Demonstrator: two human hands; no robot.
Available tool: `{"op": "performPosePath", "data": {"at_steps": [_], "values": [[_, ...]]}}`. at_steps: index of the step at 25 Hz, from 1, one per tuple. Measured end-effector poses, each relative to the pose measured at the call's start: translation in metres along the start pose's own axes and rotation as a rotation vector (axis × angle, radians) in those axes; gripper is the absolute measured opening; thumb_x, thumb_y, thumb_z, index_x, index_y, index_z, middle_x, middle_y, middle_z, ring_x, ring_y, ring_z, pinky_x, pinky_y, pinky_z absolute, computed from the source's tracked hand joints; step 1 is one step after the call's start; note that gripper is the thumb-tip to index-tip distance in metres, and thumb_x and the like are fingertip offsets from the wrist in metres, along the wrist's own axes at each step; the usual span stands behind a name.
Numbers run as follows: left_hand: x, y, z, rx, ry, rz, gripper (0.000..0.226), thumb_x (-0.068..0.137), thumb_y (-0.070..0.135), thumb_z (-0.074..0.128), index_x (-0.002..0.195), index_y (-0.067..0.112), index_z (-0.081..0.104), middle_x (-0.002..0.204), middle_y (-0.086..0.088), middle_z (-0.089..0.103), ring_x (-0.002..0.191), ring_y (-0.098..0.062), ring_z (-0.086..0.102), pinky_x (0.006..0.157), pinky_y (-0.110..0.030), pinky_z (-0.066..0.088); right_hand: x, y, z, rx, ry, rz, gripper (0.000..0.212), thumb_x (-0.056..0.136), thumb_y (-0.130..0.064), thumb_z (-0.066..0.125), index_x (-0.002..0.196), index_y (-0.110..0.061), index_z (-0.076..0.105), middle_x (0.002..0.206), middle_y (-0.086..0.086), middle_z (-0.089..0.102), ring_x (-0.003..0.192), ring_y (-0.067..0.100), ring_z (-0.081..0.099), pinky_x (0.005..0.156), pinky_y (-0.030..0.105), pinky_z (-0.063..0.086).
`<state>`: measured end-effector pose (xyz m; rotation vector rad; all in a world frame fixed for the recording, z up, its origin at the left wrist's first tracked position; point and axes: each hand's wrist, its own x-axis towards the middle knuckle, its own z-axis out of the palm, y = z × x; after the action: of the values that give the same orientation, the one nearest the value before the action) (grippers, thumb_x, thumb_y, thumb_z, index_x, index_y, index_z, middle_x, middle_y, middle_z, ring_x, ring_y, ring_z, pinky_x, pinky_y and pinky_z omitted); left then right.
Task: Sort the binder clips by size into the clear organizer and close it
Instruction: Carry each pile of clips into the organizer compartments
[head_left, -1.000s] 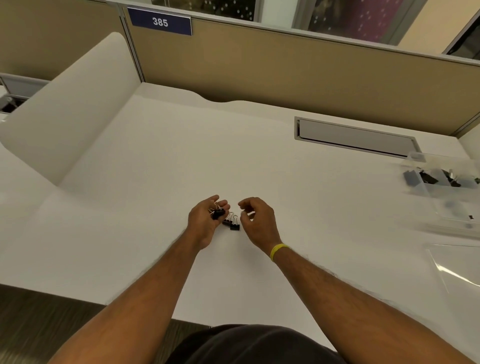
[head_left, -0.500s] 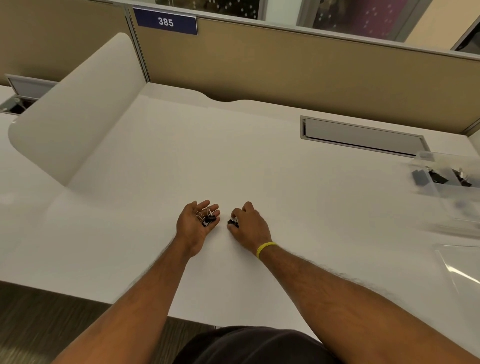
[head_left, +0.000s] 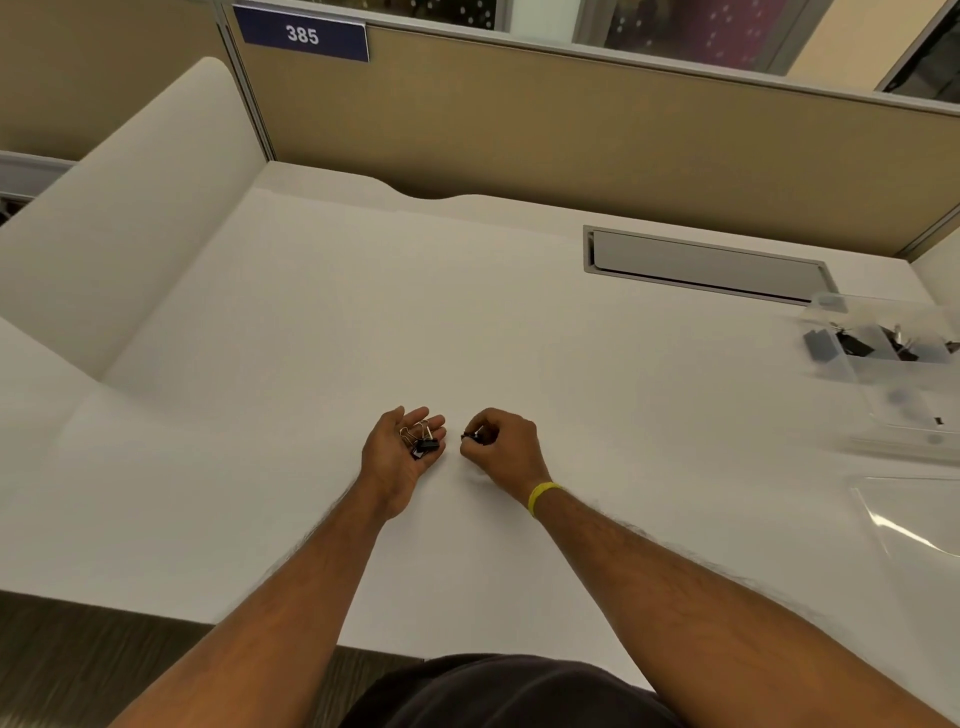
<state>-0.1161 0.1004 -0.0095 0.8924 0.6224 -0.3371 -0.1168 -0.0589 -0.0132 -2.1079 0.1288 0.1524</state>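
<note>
you're mid-collection, not done. your left hand (head_left: 402, 451) lies palm up and cupped on the surface (head_left: 363, 312), holding a few small binder clips (head_left: 422, 440) with black bodies and wire handles. your right hand (head_left: 501, 441) is curled just beside it, fingertips pinched on another small black clip (head_left: 471, 437) at the surface. no other loose clips show on the surface. the clear organizer (head_left: 883, 364) sits well apart at the far right edge, open, with some dark clips already in its compartments; too blurred to tell which sizes or which compartment. a clear sheet, likely its lid (head_left: 914, 519), lies in front of it, so closing is not done. judging from this, what's left: carry this handful over, drop by size, then shut the lid.
</note>
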Motion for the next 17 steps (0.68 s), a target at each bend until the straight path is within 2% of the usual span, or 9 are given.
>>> {"op": "performPosePath", "data": {"at_steps": [2, 7, 11, 14, 17], "values": [[0.0, -0.005, 0.006, 0.015, -0.013, -0.02, 0.044, 0.101, 0.029, 0.037, 0.127, -0.002, 0.054, 0.121, -0.024, 0.063, 0.106, -0.033, 0.062, 0.097, -0.045, 0.049, -0.004, -0.005, -0.003, 0.09, -0.008, -0.092, 0.006, 0.074, -0.012, 0.072, 0.079, -0.014, 0.068, 0.072, -0.001, 0.066, 0.063, 0.005, 0.056, 0.062, 0.021, 0.05], [-0.006, -0.015, 0.022, 0.061, -0.134, -0.04, 0.043, 0.1, 0.027, 0.037, 0.123, -0.003, 0.058, 0.119, -0.023, 0.066, 0.106, -0.033, 0.067, 0.089, -0.042, 0.054, -0.008, -0.012, -0.01, 0.092, -0.064, -0.241, 0.016, 0.08, -0.018, 0.07, 0.095, -0.023, 0.068, 0.09, -0.009, 0.07, 0.084, 0.01, 0.065, 0.071, 0.024, 0.055], [-0.004, -0.019, 0.041, 0.053, -0.146, -0.05, 0.036, 0.098, 0.023, 0.042, 0.12, 0.001, 0.057, 0.119, -0.024, 0.064, 0.108, -0.037, 0.064, 0.094, -0.045, 0.052, -0.013, -0.001, -0.03, 0.156, 0.127, -0.152, 0.017, 0.085, -0.009, 0.058, 0.098, -0.017, 0.067, 0.097, -0.008, 0.067, 0.091, 0.004, 0.062, 0.073, 0.017, 0.05], [-0.003, -0.03, 0.069, 0.086, -0.179, -0.069, 0.036, 0.098, 0.026, 0.041, 0.118, 0.002, 0.059, 0.118, -0.022, 0.065, 0.104, -0.034, 0.065, 0.091, -0.044, 0.052, -0.019, 0.011, -0.047, 0.173, 0.194, -0.116, 0.024, 0.087, -0.011, 0.051, 0.105, -0.022, 0.063, 0.106, -0.013, 0.064, 0.103, 0.002, 0.058, 0.087, 0.02, 0.048], [-0.007, -0.048, 0.103, 0.172, -0.254, -0.078, 0.041, 0.099, 0.029, 0.04, 0.122, 0.004, 0.062, 0.117, -0.017, 0.068, 0.108, -0.032, 0.065, 0.084, -0.039, 0.054, -0.027, 0.018, -0.064, 0.168, 0.228, -0.099, 0.033, 0.092, -0.013, 0.049, 0.121, -0.025, 0.058, 0.122, -0.015, 0.06, 0.114, -0.002, 0.052, 0.095, 0.012, 0.04]]}}
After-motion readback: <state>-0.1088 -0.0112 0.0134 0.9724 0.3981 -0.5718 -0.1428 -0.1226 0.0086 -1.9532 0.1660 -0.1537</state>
